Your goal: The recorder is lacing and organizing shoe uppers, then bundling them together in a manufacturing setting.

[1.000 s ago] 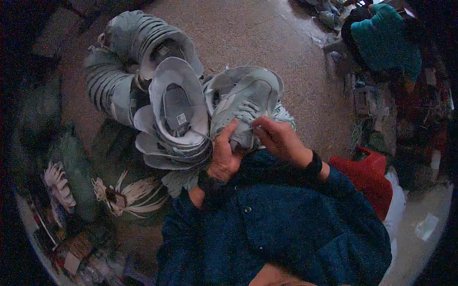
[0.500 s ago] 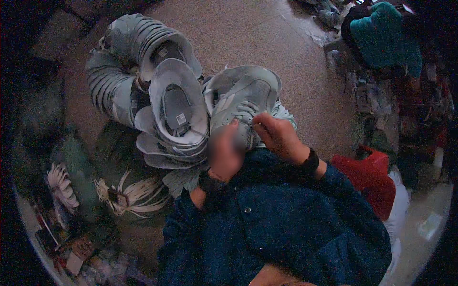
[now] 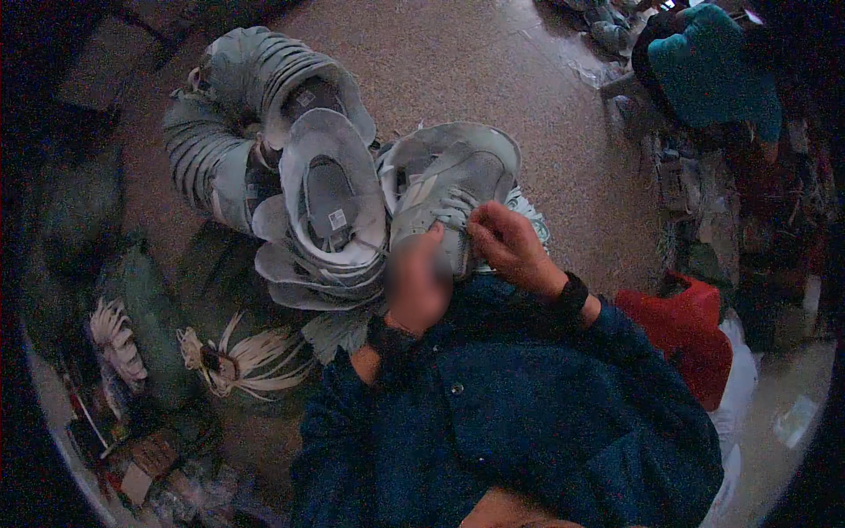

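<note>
A pale grey-green shoe upper (image 3: 429,195) with laces across its front lies before me, toe end toward my body. My left hand (image 3: 419,280), partly blurred in the picture, grips its near left edge with the thumb on top. At the laces (image 3: 455,204), on the right side of the upper, my right hand (image 3: 512,246) is closed in a pinch on the shoelace; the bit between the fingertips is mostly hidden. Just left of the held upper sit more uppers (image 3: 333,141), their openings facing up and grey insides showing.
A long curved row of nested uppers (image 3: 264,66) bends away on the far left. Pale laces in a bundle (image 3: 255,356) lie at the left. Red cloth (image 3: 682,321) is by my right elbow; a teal garment (image 3: 713,70) hangs over something at the far right. Speckled floor (image 3: 458,62) lies beyond.
My right hand has shifted very slightly, its fingertips still close to the laces. The left hand keeps its place on the upper. The whole view has drifted a little.
</note>
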`<state>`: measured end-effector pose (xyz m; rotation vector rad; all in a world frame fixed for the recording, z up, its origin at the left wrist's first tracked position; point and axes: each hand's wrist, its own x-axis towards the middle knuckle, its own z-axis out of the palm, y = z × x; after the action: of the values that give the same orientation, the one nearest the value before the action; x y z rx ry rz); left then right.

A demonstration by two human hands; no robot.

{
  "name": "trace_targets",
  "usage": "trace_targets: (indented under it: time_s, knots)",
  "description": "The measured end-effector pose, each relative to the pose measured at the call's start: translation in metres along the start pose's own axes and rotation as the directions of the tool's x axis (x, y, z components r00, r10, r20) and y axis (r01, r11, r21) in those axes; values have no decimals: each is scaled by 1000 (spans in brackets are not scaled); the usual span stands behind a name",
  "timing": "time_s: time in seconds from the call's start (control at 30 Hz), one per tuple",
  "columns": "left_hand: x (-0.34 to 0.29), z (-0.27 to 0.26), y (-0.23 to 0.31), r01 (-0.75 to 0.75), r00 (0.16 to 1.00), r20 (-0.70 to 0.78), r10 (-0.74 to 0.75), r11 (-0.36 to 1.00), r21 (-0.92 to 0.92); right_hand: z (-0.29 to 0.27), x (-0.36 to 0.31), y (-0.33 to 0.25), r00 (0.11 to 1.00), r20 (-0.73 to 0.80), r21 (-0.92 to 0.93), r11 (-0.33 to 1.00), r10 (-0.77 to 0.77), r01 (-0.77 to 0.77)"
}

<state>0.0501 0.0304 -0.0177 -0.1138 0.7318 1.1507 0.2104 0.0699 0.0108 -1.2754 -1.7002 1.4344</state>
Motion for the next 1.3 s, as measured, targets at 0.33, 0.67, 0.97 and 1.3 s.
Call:
trace_targets:
  time_s: [0.33, 0.67, 0.97, 1.3]
  knots:
    - [3, -4, -1, -23, 1000, -16, 25, 996, 82, -1, 2, -9, 945, -44, -378, 881, -325, 286]
    - [19, -57, -12, -497, 852, 357, 383, 374, 783, 8, 8, -8, 948, -94, -304, 915, -305, 265]
    - [-5, -41, -2, -472, 699, 632, 335, -447, 759, 7, 16, -25, 924, 45, -464, 812, -379, 355]
    - [6, -55, -22, -440, 811, 351, 469, 92, 893, -5, 52, -22, 886, 333, -500, 736, -323, 456]
